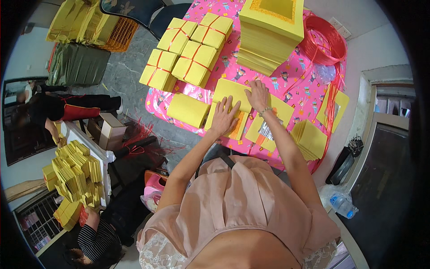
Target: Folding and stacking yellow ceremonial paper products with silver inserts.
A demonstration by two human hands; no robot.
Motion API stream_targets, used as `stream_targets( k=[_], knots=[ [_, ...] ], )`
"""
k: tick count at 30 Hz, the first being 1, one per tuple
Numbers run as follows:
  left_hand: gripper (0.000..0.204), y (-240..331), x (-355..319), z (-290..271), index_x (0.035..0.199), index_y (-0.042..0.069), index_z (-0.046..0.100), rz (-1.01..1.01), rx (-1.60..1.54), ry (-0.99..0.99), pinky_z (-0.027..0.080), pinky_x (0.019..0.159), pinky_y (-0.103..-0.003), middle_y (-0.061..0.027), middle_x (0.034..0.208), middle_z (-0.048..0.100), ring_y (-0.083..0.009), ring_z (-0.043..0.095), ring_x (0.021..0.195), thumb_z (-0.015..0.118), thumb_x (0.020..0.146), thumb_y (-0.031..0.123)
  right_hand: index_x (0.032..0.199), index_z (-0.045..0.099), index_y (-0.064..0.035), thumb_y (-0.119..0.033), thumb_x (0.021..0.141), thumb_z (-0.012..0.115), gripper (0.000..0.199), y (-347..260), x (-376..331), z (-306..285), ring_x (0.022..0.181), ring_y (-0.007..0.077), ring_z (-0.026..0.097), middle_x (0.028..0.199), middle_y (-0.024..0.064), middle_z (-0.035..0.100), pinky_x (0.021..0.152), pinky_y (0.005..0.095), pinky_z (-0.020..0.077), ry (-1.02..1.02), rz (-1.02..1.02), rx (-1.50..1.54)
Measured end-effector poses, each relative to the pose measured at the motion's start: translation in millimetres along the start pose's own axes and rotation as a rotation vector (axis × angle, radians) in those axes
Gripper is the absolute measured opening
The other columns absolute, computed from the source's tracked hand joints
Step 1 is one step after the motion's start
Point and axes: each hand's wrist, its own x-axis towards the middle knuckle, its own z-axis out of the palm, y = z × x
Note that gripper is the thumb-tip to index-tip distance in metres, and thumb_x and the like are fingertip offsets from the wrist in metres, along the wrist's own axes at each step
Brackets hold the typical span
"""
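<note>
Pink blouse (242,190) cloth is seen nearest. Beyond it, on the patterned tablecloth (230,65), a yellow sheet (227,89) is touched by the left hand (225,117), fingers spread, and the right hand (258,96), its fingers (viewed foreshortened) seemingly parted slightly. Farther off, 4 red-tied bundles (192,61) and 1 tall stack (268,49) are set.

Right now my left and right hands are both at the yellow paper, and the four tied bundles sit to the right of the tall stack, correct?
Not quite: the head view shows the four tied bundles to the left of the tall stack. Your left hand and right hand are both at the yellow paper, as you said.
</note>
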Motion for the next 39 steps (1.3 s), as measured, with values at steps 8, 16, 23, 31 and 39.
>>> stream_targets(
  k=[8,16,23,31,39],
  knots=[
    [0.080,-1,1,1,0.152,0.021,0.025,0.003,-0.013,-0.046,0.019,0.115,-0.054,-0.0206,0.154,0.022,-0.0413,0.020,0.142,0.065,0.084,0.033,0.119,0.057,-0.0093,-0.029,0.085,0.065,0.040,-15,18,22,0.113,0.0311,0.054,0.116,0.0129,0.059,0.093,0.0481,0.0403,-0.138,-0.066,0.022],
    [0.078,-2,3,1,0.151,0.021,0.027,-0.005,-0.042,-0.044,0.019,0.115,-0.055,-0.0203,0.154,0.023,-0.0420,0.021,0.141,0.064,0.084,0.029,0.120,0.057,-0.0097,-0.026,0.085,0.065,0.039,-15,19,23,0.115,0.0292,0.054,0.116,0.0122,0.060,0.094,0.0475,0.0409,-0.151,-0.067,0.047],
    [0.079,-1,4,2,0.151,0.018,0.027,0.005,-0.026,-0.052,0.019,0.114,-0.055,-0.0213,0.154,0.023,-0.0425,0.022,0.141,0.064,0.083,0.030,0.120,0.057,-0.0107,-0.024,0.085,0.067,0.039,-14,18,26,0.115,0.0292,0.054,0.116,0.0118,0.061,0.095,0.0468,0.0410,-0.127,-0.065,0.053],
    [0.074,-5,1,5,0.148,0.011,0.032,-0.002,-0.128,-0.013,0.019,0.114,-0.055,-0.0253,0.152,0.024,-0.0444,0.021,0.140,0.063,0.083,0.033,0.120,0.057,-0.0110,-0.023,0.085,0.065,0.038,-16,16,26,0.112,0.0311,0.055,0.116,0.0124,0.060,0.094,0.0474,0.0415,-0.119,-0.069,0.062],
    [0.075,-1,-3,3,0.148,0.017,0.034,-0.047,-0.073,-0.033,0.019,0.113,-0.059,-0.0242,0.149,0.029,-0.0501,0.020,0.138,0.062,0.083,0.041,0.119,0.057,-0.0107,-0.022,0.084,0.068,0.039,-18,16,26,0.114,0.0289,0.054,0.115,0.0112,0.061,0.095,0.0465,0.0411,-0.132,-0.052,0.048]
  ],
)
